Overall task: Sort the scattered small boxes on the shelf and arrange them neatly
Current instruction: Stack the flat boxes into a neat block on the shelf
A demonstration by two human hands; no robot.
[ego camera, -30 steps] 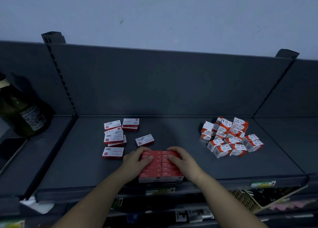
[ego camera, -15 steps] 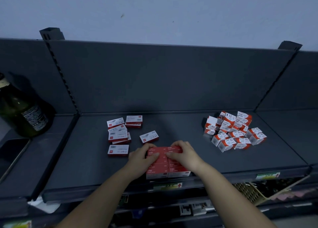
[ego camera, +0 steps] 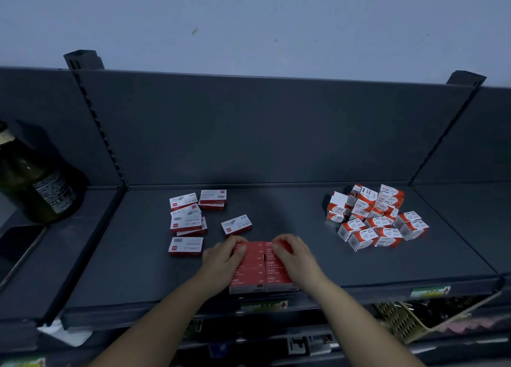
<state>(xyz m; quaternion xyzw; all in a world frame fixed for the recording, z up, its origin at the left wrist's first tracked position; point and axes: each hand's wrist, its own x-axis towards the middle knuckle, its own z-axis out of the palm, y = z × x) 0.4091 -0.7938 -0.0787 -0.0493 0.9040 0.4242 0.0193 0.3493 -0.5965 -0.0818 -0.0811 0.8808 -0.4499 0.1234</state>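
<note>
The left hand (ego camera: pixel 223 259) and right hand (ego camera: pixel 295 256) grip the red boxes (ego camera: pixel 254 274), white boxes (ego camera: pixel 185 222) just beyond, orange-white pile (ego camera: pixel 376 220) well right

left hand (ego camera: pixel 221 260), right hand (ego camera: pixel 297 258), gripping red boxes (ego camera: pixel 253 279)

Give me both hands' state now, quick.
Left hand: fingers curled round the far left corner of the red box block.
Right hand: fingers curled over the same block's far right corner, holding it.
</note>
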